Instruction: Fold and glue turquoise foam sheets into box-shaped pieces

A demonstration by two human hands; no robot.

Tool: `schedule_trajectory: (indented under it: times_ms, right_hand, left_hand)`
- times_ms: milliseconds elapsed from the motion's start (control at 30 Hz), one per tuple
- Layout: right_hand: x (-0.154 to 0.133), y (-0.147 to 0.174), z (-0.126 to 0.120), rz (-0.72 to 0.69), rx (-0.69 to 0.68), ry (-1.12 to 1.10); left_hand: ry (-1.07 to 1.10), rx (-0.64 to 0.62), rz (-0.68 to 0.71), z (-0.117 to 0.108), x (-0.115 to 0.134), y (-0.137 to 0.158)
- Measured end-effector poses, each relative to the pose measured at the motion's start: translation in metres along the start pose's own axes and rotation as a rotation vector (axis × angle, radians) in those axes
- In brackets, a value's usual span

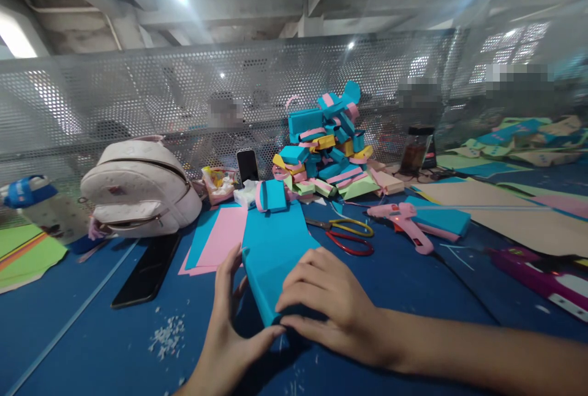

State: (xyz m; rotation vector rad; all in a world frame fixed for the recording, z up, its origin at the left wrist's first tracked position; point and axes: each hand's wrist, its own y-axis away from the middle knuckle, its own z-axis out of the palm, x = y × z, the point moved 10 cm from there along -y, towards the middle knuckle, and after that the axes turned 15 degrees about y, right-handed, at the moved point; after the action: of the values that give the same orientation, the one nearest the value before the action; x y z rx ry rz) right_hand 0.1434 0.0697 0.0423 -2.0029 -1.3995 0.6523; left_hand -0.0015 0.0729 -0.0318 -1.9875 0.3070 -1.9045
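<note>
A long blue foam sheet (pixel 275 243) lies on the blue table (pixel 92 335), folded up at its near end. My left hand (pixel 229 328) stands against the left side of the fold, thumb under its near corner. My right hand (pixel 328 301) presses flat on top of the sheet's near end, fingers spread over the fold. A small blue-and-pink folded piece (pixel 272 195) sits at the sheet's far end. Pink paper (pixel 220 238) lies under the sheet's left side.
A pile of blue, pink and yellow folded pieces (pixel 328 148) stands at the back. Scissors (pixel 346 233), a pink glue gun (pixel 404 221), a black phone (pixel 147 270), a white bag (pixel 138 190) and a bottle (pixel 41 206) surround the sheet. A perforated metal screen (pixel 138 95) closes off the back.
</note>
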Motion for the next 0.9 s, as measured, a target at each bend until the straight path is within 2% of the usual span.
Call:
schedule_trajectory:
  times_ms: [600,900]
  right_hand:
    - [-0.0057,0.0002,-0.0014,-0.048,0.029,-0.006]
    - [-0.0052,0.0001,-0.0021,-0.064,-0.003,0.001]
  left_hand:
    - [-0.002,-0.009,-0.025,-0.0005,-0.0062,-0.0019]
    - [-0.011,-0.010,-0.048,-0.0019,-0.0071,-0.0032]
